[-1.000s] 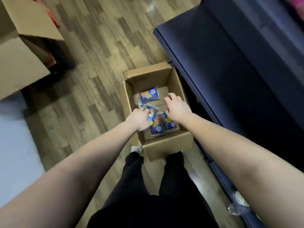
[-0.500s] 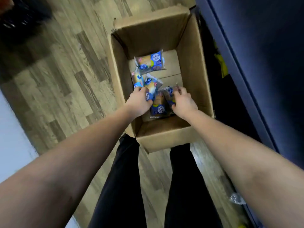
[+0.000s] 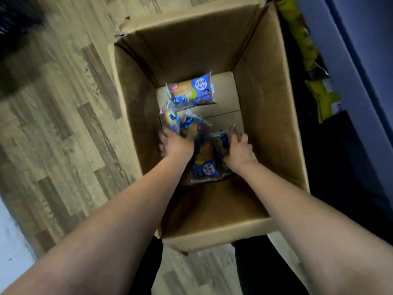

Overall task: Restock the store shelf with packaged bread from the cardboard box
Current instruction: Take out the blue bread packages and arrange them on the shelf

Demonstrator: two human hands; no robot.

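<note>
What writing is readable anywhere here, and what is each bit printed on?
"蓝莓味面包": white circle on the blue-and-clear plastic bread packet lying farthest in the brown cardboard box.
Red logo on that packet: too small to read.
White circle on the nearest blue bread packet: blurred.
Yellow packets on the dark shelf: unreadable.

Location type: shop, at a stocking aisle. Indicators: a dark blue shelf [image 3: 361, 60] runs along the right side, with yellow packs [image 3: 297, 33] lying on its low tier. An open box [image 3: 265, 92] stands on the floor [image 3: 53, 107] just beside the shelf. The box holds several identical bread packs [image 3: 192, 90] in printed blue retail wrapping. The floor is wood-pattern plank
</note>
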